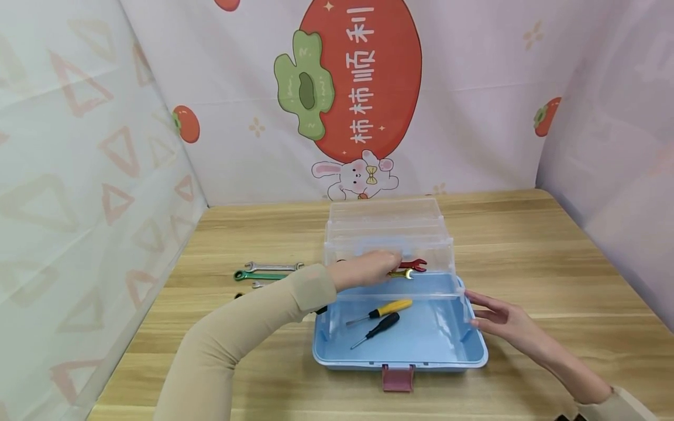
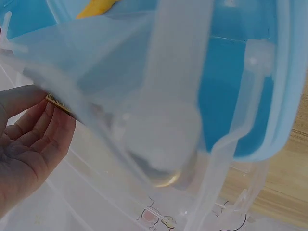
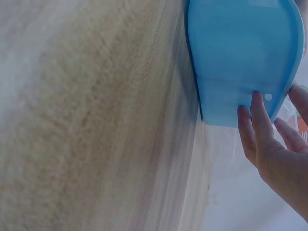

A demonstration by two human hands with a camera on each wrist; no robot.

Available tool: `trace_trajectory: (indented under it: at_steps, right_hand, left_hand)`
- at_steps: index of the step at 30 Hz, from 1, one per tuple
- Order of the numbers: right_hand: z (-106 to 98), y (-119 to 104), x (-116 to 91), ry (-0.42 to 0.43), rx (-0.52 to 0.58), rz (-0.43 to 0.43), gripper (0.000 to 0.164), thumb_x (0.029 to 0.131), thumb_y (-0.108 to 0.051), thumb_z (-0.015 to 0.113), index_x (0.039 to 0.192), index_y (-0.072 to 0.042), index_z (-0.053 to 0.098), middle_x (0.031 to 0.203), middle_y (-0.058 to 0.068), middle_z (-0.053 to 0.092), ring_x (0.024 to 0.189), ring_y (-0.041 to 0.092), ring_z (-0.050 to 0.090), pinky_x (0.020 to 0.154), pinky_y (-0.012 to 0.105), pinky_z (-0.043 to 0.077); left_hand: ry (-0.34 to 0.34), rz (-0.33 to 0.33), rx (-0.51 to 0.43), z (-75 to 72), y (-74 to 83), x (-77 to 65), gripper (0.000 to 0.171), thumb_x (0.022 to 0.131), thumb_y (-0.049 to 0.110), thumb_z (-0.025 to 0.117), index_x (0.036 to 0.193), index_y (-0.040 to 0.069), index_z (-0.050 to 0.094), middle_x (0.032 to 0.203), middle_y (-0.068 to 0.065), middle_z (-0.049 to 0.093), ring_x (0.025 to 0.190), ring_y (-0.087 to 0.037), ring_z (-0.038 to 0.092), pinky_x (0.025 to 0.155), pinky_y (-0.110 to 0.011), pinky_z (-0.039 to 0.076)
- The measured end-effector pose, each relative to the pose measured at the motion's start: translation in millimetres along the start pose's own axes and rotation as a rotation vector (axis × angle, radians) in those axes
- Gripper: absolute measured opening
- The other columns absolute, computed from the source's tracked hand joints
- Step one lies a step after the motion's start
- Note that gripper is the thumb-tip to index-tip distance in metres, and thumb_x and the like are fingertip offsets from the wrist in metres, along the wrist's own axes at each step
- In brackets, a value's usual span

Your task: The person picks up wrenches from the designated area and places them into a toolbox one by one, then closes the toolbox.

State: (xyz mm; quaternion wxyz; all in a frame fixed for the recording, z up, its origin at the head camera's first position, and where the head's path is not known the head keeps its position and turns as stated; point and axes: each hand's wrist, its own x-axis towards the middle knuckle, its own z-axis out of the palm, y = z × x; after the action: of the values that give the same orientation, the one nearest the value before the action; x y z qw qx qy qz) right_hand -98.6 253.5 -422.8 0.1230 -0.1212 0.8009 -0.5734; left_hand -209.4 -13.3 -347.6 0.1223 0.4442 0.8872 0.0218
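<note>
Two hands at the blue toolbox in the middle of the wooden table.
The left hand reaches inside and pinches a yellow wrench beside a red wrench; the right hand, fingers straight, presses the box's right wall. I judge the steel wrench stiff, rather heavy, and slippery; best held by the shank. The thin plastic box seems light.

We note a pale blue plastic toolbox with a clear lid, yellow-handled screwdriver, black-handled screwdriver, red wrench, green wrench, wood-grain table, persimmon-print backdrop.
</note>
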Motion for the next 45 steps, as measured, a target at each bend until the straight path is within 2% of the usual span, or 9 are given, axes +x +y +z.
trace_trajectory:
  at_steps: [4,12,18,27,36,40,45]
  right_hand:
    - [0.1,-0.2,0.5,-0.009,0.008,-0.011,0.057,0.085,-0.012,0.058,0.133,0.006,0.032,0.117,-0.031,0.042,0.099,-0.006,0.051,0.077,0.017,0.046]
    - [0.1,-1.2,0.8,-0.010,0.008,-0.013,0.058,0.085,-0.012,0.058,0.133,0.007,0.031,0.116,-0.033,0.042,0.099,-0.006,0.051,0.076,0.017,0.046]
    - [-0.1,-1.2,0.3,-0.007,-0.001,-0.014,0.057,0.085,-0.013,0.058,0.132,0.007,0.032,0.118,-0.029,0.042,0.099,-0.005,0.052,0.077,0.017,0.046]
    - [0.0,-0.4,0.8,-0.001,-0.029,0.016,0.058,0.085,-0.017,0.058,0.133,0.005,0.032,0.115,-0.034,0.041,0.098,-0.007,0.051,0.077,0.017,0.045]
    - [1.9,-2.0,-1.7,0.015,-0.065,0.062,0.059,0.085,-0.021,0.059,0.134,-0.001,0.034,0.119,-0.027,0.040,0.097,-0.009,0.050,0.079,0.026,0.048]
    - [1.8,-2.2,-2.4,0.010,-0.062,0.065,0.058,0.085,-0.021,0.059,0.134,-0.001,0.034,0.118,-0.029,0.040,0.098,-0.009,0.050,0.079,0.026,0.048]
    - [1.1,-1.8,-1.2,0.013,-0.071,0.061,0.059,0.085,-0.021,0.059,0.134,-0.001,0.034,0.117,-0.031,0.039,0.097,-0.010,0.050,0.079,0.027,0.048]
  left_hand:
    - [0.004,-0.003,0.030,0.1,0.4,-0.4,0.014,0.081,0.009,0.063,0.094,0.008,0.058,0.088,0.000,0.060,0.079,-0.009,0.055,0.067,-0.012,0.044]
    - [0.021,-0.013,0.030,1.0,-0.3,-1.5,0.014,0.081,0.011,0.063,0.093,0.008,0.057,0.088,-0.001,0.061,0.080,-0.009,0.056,0.067,-0.012,0.044]
    - [0.046,-0.020,0.052,3.7,-0.6,-2.2,0.014,0.081,0.012,0.064,0.093,0.009,0.059,0.088,-0.001,0.061,0.079,-0.009,0.056,0.067,-0.012,0.044]
    - [0.048,-0.029,0.037,4.6,-0.7,-2.8,0.014,0.082,0.012,0.063,0.096,0.009,0.062,0.091,0.000,0.060,0.079,-0.008,0.054,0.069,-0.011,0.044]
    - [0.077,-0.032,0.050,8.1,-1.9,-3.2,0.017,0.082,0.013,0.062,0.099,0.011,0.065,0.096,0.000,0.061,0.082,-0.008,0.055,0.071,-0.010,0.044]
    - [0.075,-0.035,0.059,7.7,-1.1,-3.9,0.017,0.083,0.013,0.062,0.099,0.010,0.064,0.096,-0.001,0.061,0.082,-0.008,0.055,0.070,-0.011,0.043]
    - [0.072,-0.044,0.036,5.2,-1.8,-5.8,0.020,0.083,0.012,0.061,0.102,0.009,0.064,0.101,-0.002,0.061,0.089,-0.010,0.057,0.074,-0.012,0.044]
